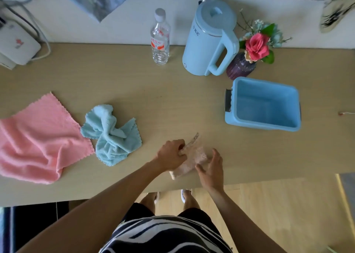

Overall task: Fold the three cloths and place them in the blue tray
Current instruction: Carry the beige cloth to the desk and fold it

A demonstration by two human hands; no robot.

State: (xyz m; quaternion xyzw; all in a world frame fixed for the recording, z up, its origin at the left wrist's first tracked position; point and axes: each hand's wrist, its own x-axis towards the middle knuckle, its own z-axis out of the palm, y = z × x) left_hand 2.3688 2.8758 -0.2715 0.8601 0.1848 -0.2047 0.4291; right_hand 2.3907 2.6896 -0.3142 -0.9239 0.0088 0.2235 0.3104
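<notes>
The rectangular blue plastic tray (262, 107) at the right of the frame holds nothing, so as I judge it none of the three cloths is put away yet. The large pink fleece cloth (36, 139) lies spread and rumpled at the far left, and the light blue fleece cloth (111, 135) sits crumpled just beside it, their edges touching or nearly so; neither is folded. I am busy with the third, a small pale beige cloth (192, 157) low in the middle of the frame, near the table's front edge. It is blurred, so how many folds it has I cannot say. My left hand (171, 155) is closed, pinching its upper left edge. My right hand (210, 167) is spread, fingers apart, touching or just beside the cloth's right side, gripping nothing. The tray sits well up and right of both hands.
</notes>
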